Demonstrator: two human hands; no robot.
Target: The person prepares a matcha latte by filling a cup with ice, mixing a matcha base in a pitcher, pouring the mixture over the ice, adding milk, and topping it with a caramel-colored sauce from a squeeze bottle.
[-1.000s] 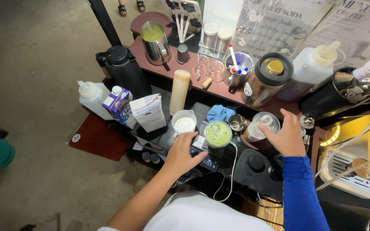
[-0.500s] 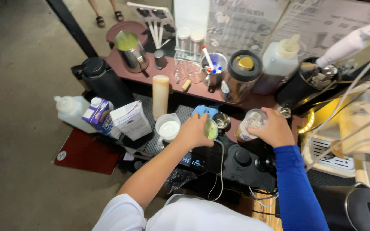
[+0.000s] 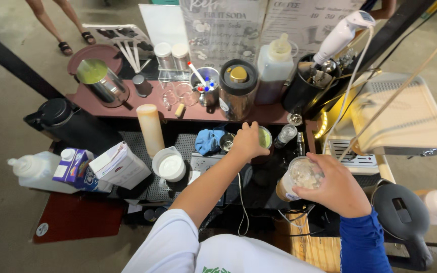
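Left hand [image 3: 246,141] grips the green cup [image 3: 264,137] from above, just beside the blue cloth [image 3: 209,140]; right hand [image 3: 337,188] grips the ice cup [image 3: 299,178] upright, near that cloth.

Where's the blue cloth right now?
In the head view the blue cloth lies crumpled near the middle of the lower counter, just left of the left hand and a small metal cup, right of the white-filled pitcher.

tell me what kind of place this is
Probably a small outdoor drink stall. Menu boards stand at the back of a counter crowded with bottles, milk cartons and a jug. The left hand holds a cup of green liquid, and the right hand holds a plastic cup with ice.
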